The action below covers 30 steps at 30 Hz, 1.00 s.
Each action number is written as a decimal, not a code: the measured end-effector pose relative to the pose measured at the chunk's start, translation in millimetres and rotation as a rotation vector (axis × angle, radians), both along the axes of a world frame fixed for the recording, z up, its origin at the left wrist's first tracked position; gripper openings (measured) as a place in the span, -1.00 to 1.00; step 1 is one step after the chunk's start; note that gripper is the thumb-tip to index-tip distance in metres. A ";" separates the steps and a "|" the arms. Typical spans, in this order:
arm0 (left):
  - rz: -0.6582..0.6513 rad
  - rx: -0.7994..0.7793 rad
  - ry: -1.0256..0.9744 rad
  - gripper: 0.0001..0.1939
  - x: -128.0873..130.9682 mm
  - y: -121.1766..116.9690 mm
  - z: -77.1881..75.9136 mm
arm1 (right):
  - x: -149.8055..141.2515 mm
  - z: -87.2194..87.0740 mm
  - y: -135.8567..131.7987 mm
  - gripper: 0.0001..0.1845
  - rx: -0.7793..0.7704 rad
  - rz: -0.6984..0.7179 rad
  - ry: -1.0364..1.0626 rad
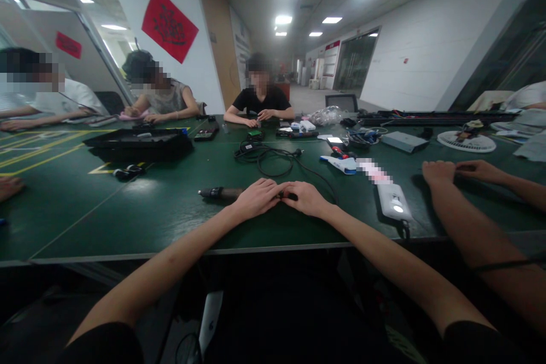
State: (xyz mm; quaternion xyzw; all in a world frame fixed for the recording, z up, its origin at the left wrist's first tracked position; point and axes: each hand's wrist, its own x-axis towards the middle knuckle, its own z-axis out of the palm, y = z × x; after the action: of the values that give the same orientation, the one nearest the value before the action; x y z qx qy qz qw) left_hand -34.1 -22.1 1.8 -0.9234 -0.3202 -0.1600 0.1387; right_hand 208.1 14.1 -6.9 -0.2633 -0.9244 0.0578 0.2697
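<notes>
Dark cylindrical power tool with a grey-brown handle (224,193) is being rested near the table's near edge, its black tip being pointed left. Its right end is being covered by the left hand (259,198); fingers are being held close together and bent downward. Whether the handle is being gripped cannot be told, the underside being hidden. By the right hand (306,198), bent fingers are being brought to the left fingertips, only a narrow gap being left beneath; a small dark part is being shown there, whether pinched cannot be told.

Glossy green tabletop (170,222) is being shared. Beyond the hands, a loosely coiled black cable (249,151) is being spread; to the right, a white rectangular device with a glowing spot (393,200) is being seen. Far left, a shallow black tray (139,147) is being supported.

At right, a neighbour's hand (439,173) is being rested on the table. Far side is being occupied by a person in a black shirt (268,99); red paper with dark characters (168,25) is being displayed behind, left.
</notes>
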 end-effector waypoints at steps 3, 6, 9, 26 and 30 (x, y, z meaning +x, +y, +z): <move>-0.045 -0.009 -0.001 -0.37 -0.5 -0.5 0.3 | -0.2 0.2 -0.7 -0.93 0.002 -0.030 -0.001; -0.031 -0.004 -0.006 -0.39 -0.8 -0.3 0.1 | -0.5 0.0 -0.8 -0.94 -0.004 -0.026 0.002; -0.020 -0.005 -0.006 -0.36 -0.8 -0.2 -0.1 | -0.3 0.0 -0.9 -0.94 -0.007 -0.021 -0.002; -0.006 0.003 0.002 -0.34 -1.3 -0.4 1.1 | -0.4 1.4 -2.4 -0.93 -0.022 -0.027 0.010; -0.049 0.000 0.019 -0.36 -1.6 -0.2 1.1 | -0.4 1.2 -1.2 -0.92 -0.011 -0.033 -0.016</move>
State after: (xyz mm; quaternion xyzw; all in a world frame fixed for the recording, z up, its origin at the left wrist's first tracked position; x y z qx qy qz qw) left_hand -35.7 -22.3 2.9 -0.9324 -0.2962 -0.1545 0.1378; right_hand 207.7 12.9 -5.7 -0.2804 -0.9218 0.0566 0.2617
